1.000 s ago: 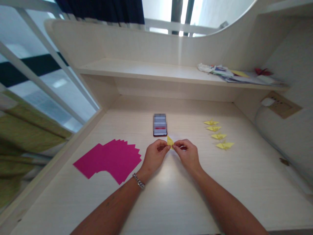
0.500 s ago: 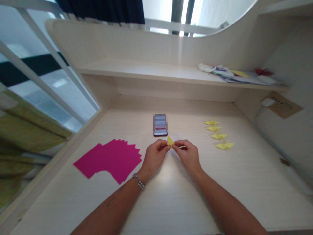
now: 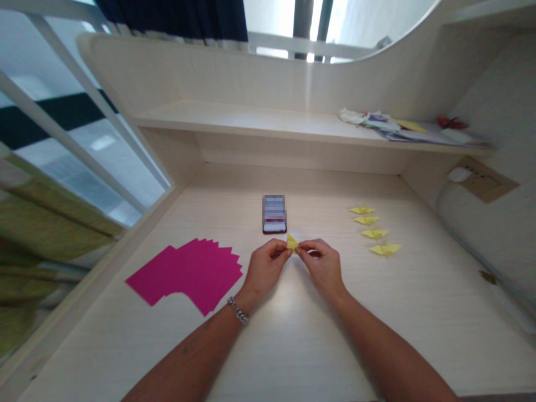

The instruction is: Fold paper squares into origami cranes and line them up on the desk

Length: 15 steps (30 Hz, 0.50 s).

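Note:
A small piece of folded yellow paper (image 3: 292, 242) is pinched between my two hands, just above the middle of the desk. My left hand (image 3: 267, 263) holds its left side between thumb and fingers, with a chain bracelet on the wrist. From the other side, my right hand (image 3: 323, 263) grips the right edge, fingers closed. Parts of the paper are hidden behind the fingertips. Off to the right, several yellow origami cranes (image 3: 376, 234) sit in a slanting row. A phone (image 3: 274, 214) with a blurred screen lies right behind the paper.
Magenta paper sheets (image 3: 196, 273) are fanned out on the desk (image 3: 285, 357) left of my hands. A raised shelf (image 3: 251, 120) runs along the back, with papers (image 3: 393, 127) piled at its right. A wall socket (image 3: 481, 178) with a plugged-in cable is at right.
Almost nothing differs. Both hands keep the same pinch on the folded yellow paper, whose tip sits very slightly lower.

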Each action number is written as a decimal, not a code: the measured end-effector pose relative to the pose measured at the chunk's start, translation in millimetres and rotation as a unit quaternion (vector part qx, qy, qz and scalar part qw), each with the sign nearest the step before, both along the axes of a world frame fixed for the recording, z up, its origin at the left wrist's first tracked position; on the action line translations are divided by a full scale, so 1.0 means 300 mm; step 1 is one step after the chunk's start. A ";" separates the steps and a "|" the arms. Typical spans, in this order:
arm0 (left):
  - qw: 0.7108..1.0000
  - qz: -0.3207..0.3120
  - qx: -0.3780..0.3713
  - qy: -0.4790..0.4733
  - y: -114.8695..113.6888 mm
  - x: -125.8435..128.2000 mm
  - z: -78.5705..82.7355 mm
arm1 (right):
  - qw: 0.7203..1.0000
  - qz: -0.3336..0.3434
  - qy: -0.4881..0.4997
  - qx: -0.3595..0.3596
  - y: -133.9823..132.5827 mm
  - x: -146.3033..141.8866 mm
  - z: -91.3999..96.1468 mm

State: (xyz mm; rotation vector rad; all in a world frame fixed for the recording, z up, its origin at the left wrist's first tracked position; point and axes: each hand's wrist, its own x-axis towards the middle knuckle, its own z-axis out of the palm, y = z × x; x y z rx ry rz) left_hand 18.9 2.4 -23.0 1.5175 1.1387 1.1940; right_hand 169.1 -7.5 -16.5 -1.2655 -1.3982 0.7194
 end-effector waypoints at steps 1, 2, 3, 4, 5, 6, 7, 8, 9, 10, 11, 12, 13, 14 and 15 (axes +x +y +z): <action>1.000 0.001 0.001 0.000 -0.001 0.000 0.002 | 1.000 0.000 -0.001 -0.001 0.000 0.000 0.000; 1.000 0.001 0.001 0.000 -0.001 0.001 0.004 | 1.000 0.001 -0.002 -0.002 0.000 0.000 0.000; 1.000 0.002 0.001 0.001 -0.001 0.001 0.005 | 1.000 0.001 -0.003 -0.003 0.000 0.001 0.000; 1.000 0.003 0.002 0.002 -0.001 0.002 0.005 | 1.000 0.002 -0.005 -0.004 0.001 0.001 0.000; 1.000 0.006 0.002 0.005 -0.001 0.002 0.005 | 1.000 0.003 -0.007 -0.004 0.001 0.002 0.000; 1.000 0.010 0.003 0.009 -0.001 0.002 0.004 | 1.000 0.004 -0.008 -0.004 0.002 0.002 -0.001; 1.000 0.015 0.004 0.014 0.000 0.001 0.003 | 1.000 0.005 -0.010 -0.005 0.003 0.003 -0.002; 1.000 0.018 0.005 0.020 0.001 0.001 0.000 | 1.000 0.006 -0.011 -0.007 0.004 0.003 -0.004; 0.999 0.021 0.006 0.026 0.001 0.000 -0.002 | 1.000 0.007 -0.013 -0.010 0.005 0.004 -0.006; 0.999 0.023 0.006 0.031 0.002 -0.001 -0.005 | 1.000 0.007 -0.016 -0.015 0.006 0.004 -0.008; 0.999 0.023 0.004 0.034 0.003 -0.001 -0.009 | 1.000 0.006 -0.020 -0.022 0.007 0.004 -0.010; 0.999 0.022 0.002 0.037 0.003 -0.002 -0.012 | 0.999 0.003 -0.025 -0.029 0.008 0.004 -0.012; 0.999 0.022 0.000 0.039 0.004 -0.002 -0.014 | 0.999 0.000 -0.032 -0.035 0.008 0.004 -0.014; 0.999 0.020 -0.002 0.040 0.004 -0.002 -0.016 | 0.998 -0.004 -0.040 -0.038 0.008 0.003 -0.014; 0.999 0.019 -0.003 0.043 0.004 -0.002 -0.017 | 0.998 -0.007 -0.050 -0.038 0.008 0.003 -0.015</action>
